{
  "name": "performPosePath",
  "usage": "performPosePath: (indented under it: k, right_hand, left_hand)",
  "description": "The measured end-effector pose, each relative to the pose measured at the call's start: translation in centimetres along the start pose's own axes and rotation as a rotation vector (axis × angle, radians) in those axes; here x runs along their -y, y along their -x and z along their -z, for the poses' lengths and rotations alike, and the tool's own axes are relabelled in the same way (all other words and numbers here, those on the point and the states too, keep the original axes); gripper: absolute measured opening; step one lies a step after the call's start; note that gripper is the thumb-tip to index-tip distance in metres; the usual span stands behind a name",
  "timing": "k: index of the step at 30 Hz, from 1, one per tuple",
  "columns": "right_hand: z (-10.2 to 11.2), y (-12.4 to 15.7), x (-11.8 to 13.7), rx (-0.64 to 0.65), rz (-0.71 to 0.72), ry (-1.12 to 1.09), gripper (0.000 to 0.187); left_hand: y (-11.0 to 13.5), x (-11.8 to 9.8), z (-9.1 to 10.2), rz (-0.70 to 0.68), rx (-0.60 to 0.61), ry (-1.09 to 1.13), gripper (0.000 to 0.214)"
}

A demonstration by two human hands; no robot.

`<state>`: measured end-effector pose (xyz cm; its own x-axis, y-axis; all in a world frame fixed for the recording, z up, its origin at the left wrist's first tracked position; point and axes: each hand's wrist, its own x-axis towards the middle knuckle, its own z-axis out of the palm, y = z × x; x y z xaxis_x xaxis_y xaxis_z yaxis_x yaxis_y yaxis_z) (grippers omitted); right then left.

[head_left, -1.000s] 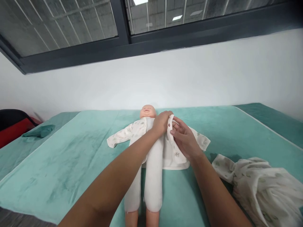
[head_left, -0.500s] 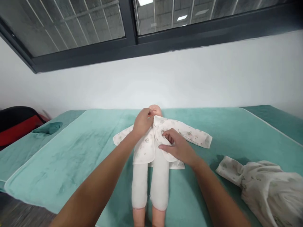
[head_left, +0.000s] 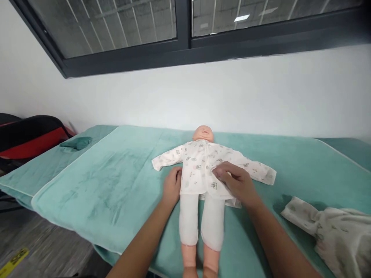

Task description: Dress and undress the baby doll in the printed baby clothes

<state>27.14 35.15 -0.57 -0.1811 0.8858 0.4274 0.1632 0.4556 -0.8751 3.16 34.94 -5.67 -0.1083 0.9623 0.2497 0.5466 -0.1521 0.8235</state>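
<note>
A baby doll [head_left: 203, 134] lies on its back with its head towards the wall, in white leggings that end above its bare lower legs. It wears a white printed baby jacket [head_left: 193, 170], its front panels lying together over the chest and its sleeves spread to both sides. At the jacket's left side edge my left hand [head_left: 171, 187] is closed, fingers curled against the cloth; the fingertips are partly hidden. Over the right front panel my right hand [head_left: 236, 181] is closed, its thumb and fingers pinching the fabric.
A green padded sheet [head_left: 116, 173] covers the table under the doll. A crumpled white printed garment [head_left: 342, 235] lies at the right. Black and red seats [head_left: 37, 135] stand at the far left. Behind are a white wall [head_left: 162, 100] and a dark-framed window [head_left: 182, 27].
My left hand has moved from the doll's neck down to the jacket's left side. The front panels now lie flatter and closed at the neck. My view has shifted left.
</note>
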Motion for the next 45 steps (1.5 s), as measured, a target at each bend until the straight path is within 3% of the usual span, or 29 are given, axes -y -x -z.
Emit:
performPosePath:
  k: [5, 9, 11, 15, 18, 21, 29, 32, 35, 41, 45]
  right_hand:
    - [1.1, 0.1, -2.6, -0.314, -0.138, -0.026, 0.026]
    - [2.0, 0.4, -4.8, -0.518, -0.240, 0.104, 0.033]
    - [2.3, 0.7, -5.5, -0.536, -0.327, 0.233, 0.034]
    - [2.5, 1.0, -6.4, -0.442, -0.470, 0.512, 0.031]
    - [2.4, 0.8, -6.8, -0.361, -0.442, 0.674, 0.029]
    - [2.1, 0.8, -6.7, -0.321, -0.380, 0.664, 0.028]
    - [0.8, 1.4, -4.8, -0.563, -0.129, 0.490, 0.029]
    - [0.2, -0.2, -2.9, -0.478, -0.073, 0.480, 0.030]
    - [-0.6, -3.5, -0.5, -0.285, -0.098, 0.566, 0.030]
    - [-1.8, -10.2, 2.8, 0.191, -0.382, 0.920, 0.029]
    - [-1.7, -12.0, 3.3, 0.243, -0.347, 0.906, 0.029]
  left_hand:
    - [-0.6, 0.2, -0.2, 0.003, -0.011, -0.019, 0.023]
    - [-1.4, 1.2, 2.9, -0.044, -0.258, -0.385, 0.038]
    - [-2.0, 2.3, 5.1, -0.014, -0.321, -0.622, 0.049]
    - [-3.6, 4.4, 7.9, 0.040, -0.175, -0.822, 0.056]
    - [-4.9, 5.2, 8.2, -0.011, -0.076, -0.921, 0.051]
    - [-6.0, 5.4, 8.3, -0.043, -0.033, -0.950, 0.057]
    - [-7.4, 6.3, 8.6, 0.068, -0.125, -0.921, 0.061]
    - [-7.6, 6.6, 8.4, 0.094, -0.147, -0.928, 0.059]
    - [-7.7, 6.8, 8.3, 0.090, -0.154, -0.920, 0.056]
    - [-7.8, 6.5, 8.5, 0.098, -0.134, -0.906, 0.052]
    - [-7.8, 6.6, 8.5, 0.099, -0.133, -0.900, 0.052]
